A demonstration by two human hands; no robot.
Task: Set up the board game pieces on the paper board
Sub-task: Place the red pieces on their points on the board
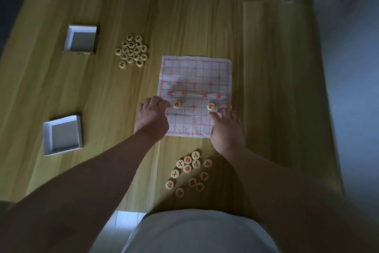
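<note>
A white paper board (pixel 194 80) with a red grid lies on the wooden table. Three red-marked round pieces sit on one row of it: one (pixel 177 105) at the left, one (pixel 211 106) toward the right, and one (pixel 229 106) at the right edge. My left hand (pixel 152 118) rests at the board's left edge, fingertips just beside the left piece. My right hand (pixel 226 127) covers the board's near right corner, fingertips touching the second piece. A heap of red-marked pieces (pixel 189 172) lies near me. Black-marked pieces (pixel 131 50) are clustered beyond the board's left.
Two shallow white box halves stand on the left of the table, one far (pixel 81 39) and one near (pixel 62 135). The table's near edge (pixel 131 209) runs just above my white shirt. Clutter lies beyond the far left edge.
</note>
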